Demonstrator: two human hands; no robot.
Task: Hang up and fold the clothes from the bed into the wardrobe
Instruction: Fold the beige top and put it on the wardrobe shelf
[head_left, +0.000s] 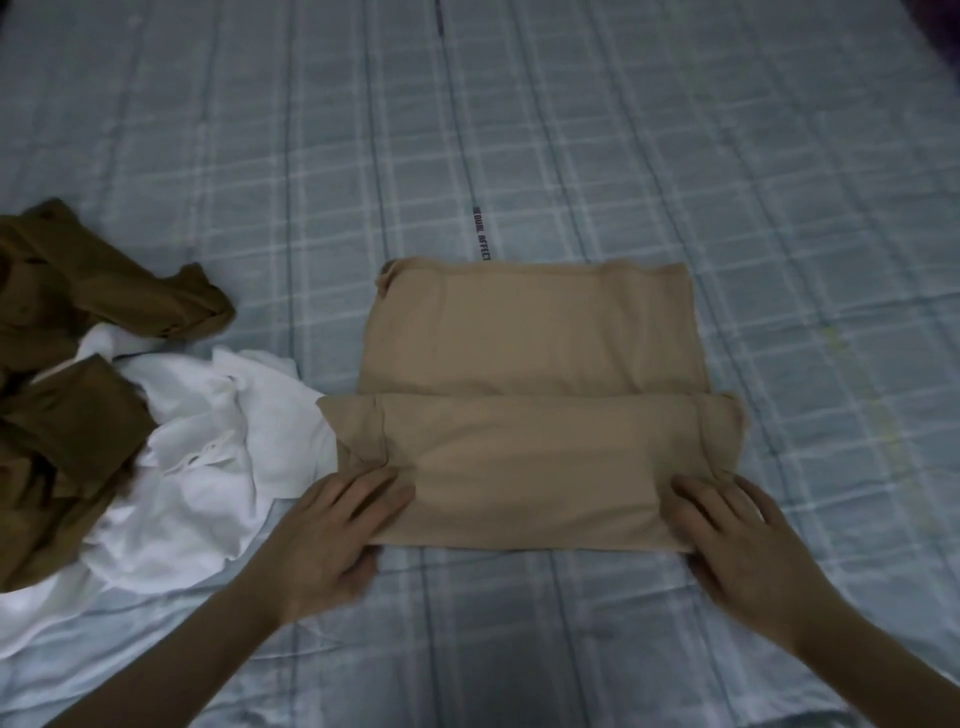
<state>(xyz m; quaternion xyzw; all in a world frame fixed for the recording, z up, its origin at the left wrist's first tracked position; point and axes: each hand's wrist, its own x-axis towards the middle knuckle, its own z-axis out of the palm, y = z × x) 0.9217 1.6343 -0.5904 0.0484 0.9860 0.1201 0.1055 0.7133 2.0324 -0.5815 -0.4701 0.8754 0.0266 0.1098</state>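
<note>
Beige garment (524, 374) lies half-folded, left hand (332, 525) and right hand (737, 540) gripping its near fold.

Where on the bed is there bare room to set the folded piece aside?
Bare sheet lies right of and beyond the tan garment. The left is crowded: white garment and brown clothes piled together, the white one touching the tan one.
</note>
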